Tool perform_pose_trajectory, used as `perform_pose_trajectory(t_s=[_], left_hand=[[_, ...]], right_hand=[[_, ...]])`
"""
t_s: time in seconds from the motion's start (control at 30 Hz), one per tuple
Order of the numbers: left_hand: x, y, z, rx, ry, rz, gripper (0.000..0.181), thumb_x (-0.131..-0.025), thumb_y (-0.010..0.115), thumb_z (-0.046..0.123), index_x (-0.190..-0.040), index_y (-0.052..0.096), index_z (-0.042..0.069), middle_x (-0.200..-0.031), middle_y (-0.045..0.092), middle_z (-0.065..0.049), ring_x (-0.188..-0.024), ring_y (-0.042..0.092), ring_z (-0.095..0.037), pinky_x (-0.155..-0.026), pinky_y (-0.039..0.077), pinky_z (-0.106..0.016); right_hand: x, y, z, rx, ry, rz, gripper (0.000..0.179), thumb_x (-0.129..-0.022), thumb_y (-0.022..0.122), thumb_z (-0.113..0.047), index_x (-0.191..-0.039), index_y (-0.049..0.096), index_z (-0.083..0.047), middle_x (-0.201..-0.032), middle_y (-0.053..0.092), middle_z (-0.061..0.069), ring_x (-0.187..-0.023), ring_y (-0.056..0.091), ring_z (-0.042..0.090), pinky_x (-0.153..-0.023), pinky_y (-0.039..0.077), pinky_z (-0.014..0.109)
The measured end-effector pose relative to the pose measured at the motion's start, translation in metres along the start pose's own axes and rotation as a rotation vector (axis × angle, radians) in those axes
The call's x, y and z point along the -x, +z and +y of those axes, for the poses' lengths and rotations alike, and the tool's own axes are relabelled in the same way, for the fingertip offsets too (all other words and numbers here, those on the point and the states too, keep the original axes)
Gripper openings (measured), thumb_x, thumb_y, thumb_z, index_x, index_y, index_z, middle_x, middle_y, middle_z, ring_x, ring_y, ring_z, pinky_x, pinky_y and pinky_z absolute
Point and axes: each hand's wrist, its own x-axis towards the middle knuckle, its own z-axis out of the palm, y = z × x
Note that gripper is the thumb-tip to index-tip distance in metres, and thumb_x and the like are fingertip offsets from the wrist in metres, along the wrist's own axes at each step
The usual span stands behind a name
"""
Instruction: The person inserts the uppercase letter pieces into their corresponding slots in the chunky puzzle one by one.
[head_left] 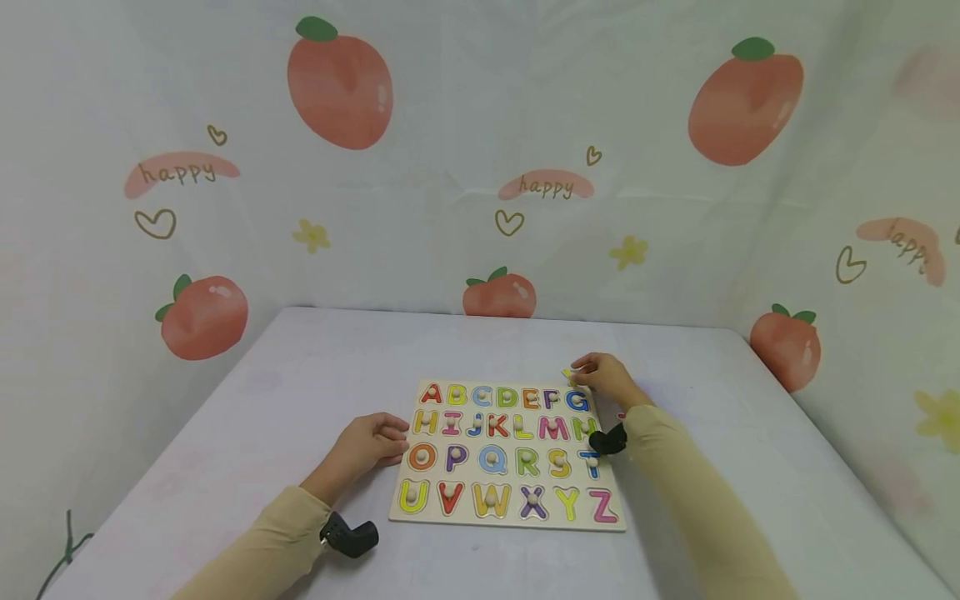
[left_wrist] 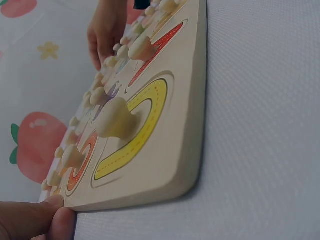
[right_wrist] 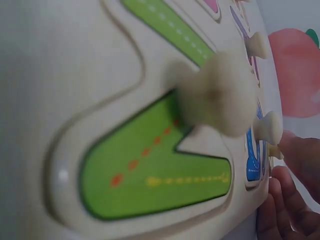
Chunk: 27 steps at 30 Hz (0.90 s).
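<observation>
A pale wooden alphabet puzzle board point(head_left: 465, 521) lies flat on the table, its colored letter pieces bearing round wooden knobs. My left hand point(head_left: 367, 440) rests at the board's left side. In the left wrist view its fingertips point(left_wrist: 62, 222) touch the edge beyond the yellow U point(left_wrist: 155, 107). Past the board's far right corner, my right hand point(head_left: 609, 379) pinches a small yellow letter piece point(head_left: 568, 377), mostly covered by the fingers. The right wrist view has the green N point(right_wrist: 150, 165) up close, with the fingers point(right_wrist: 295, 155) beyond the blue G point(right_wrist: 253, 160).
On the bottom row, the yellow Y point(head_left: 567, 503) and pink Z point(head_left: 602, 506) places show no knobs. A small red bit point(head_left: 621, 415) peeks out beside the right wrist. A fruit-patterned cloth point(head_left: 420, 233) hangs behind the table point(head_left: 337, 358). Green cord point(head_left: 69, 546) sits at far left.
</observation>
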Motion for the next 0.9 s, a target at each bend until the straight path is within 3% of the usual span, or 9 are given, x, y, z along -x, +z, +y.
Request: perform_pose_trajectory(t_s=[0.3,0.6,0.9], left_hand=[[0.001,0.000,0.000,-0.003,0.002,0.002,0.028,-0.086,0.070,0.003,-0.113,0.063,-0.001,-0.093,0.065,-0.009,-0.078,0.062,-0.014,-0.069,0.059,-0.026],[0.000,0.001,-0.001,-0.008,0.001,0.001,0.029,-0.086,0.070,0.003,-0.113,0.063,-0.001,-0.094,0.065,-0.009,-0.078,0.061,-0.013,-0.068,0.059,-0.025],[-0.001,0.000,-0.002,-0.010,-0.002,0.003,0.029,-0.086,0.070,0.003,-0.113,0.064,-0.001,-0.092,0.065,-0.008,-0.076,0.061,-0.013,-0.067,0.058,-0.024]], right_hand=[[0.001,0.002,-0.007,0.055,0.009,-0.020,0.020,-0.090,0.066,-0.012,-0.105,0.067,0.001,-0.091,0.062,0.008,-0.085,0.053,0.019,-0.072,0.044,0.026],[0.005,0.001,-0.009,0.022,0.029,0.069,0.020,-0.091,0.065,-0.012,-0.106,0.067,0.001,-0.095,0.065,0.011,-0.084,0.056,0.019,-0.070,0.047,0.024],[0.028,-0.007,-0.034,-0.042,-0.115,0.097,0.024,-0.092,0.066,-0.018,-0.107,0.067,-0.001,-0.095,0.067,0.011,-0.091,0.061,0.023,-0.075,0.050,0.027]])
